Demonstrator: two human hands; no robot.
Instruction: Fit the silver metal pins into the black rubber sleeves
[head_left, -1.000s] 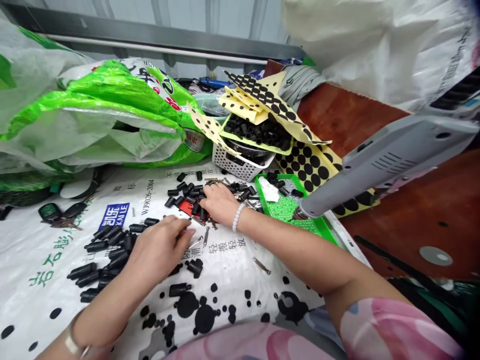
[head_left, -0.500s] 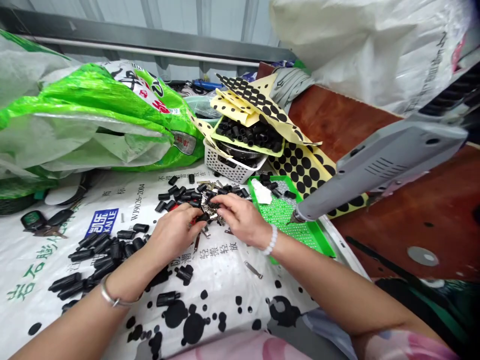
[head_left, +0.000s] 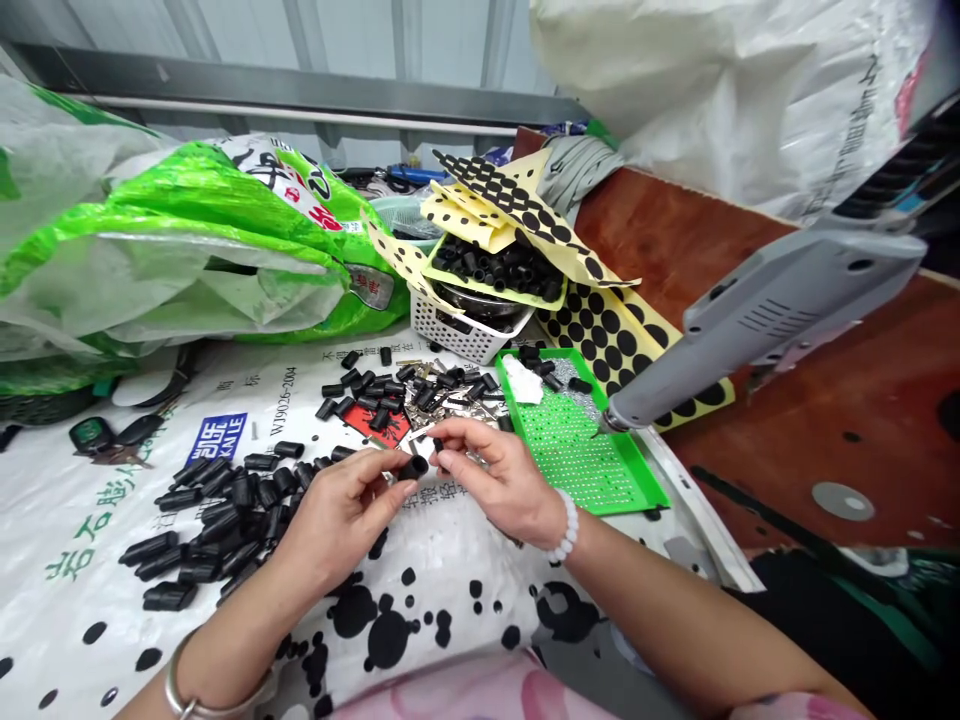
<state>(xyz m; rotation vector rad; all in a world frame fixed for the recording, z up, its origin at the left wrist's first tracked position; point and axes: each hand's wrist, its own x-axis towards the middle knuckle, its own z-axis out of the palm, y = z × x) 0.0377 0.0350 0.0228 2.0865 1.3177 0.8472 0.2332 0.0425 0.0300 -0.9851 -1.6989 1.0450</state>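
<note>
My left hand (head_left: 341,515) pinches a short black rubber sleeve (head_left: 412,467) between thumb and fingers, just above the printed white sack (head_left: 480,560). My right hand (head_left: 499,480) holds a thin metal clip (head_left: 424,432) in its fingertips, with the clip's tip close to the sleeve's open end. Behind my left hand lies a heap of black rubber sleeves (head_left: 217,510). A scatter of small metal clips (head_left: 446,400) and more sleeves sits just beyond both hands.
A green perforated tray (head_left: 570,450) lies to the right, under a grey power tool (head_left: 765,320). Behind stand a white plastic basket (head_left: 457,335) holding black tubes and yellow sheets of black dots (head_left: 607,340). Large green-and-white sacks (head_left: 172,240) rise at the left, with a reddish-brown board (head_left: 810,440) at the right.
Both hands have drawn back from the metal clips toward me. My left hand now lifts a sleeve, and my right hand pinches a clip near it. The view has shifted slightly.
</note>
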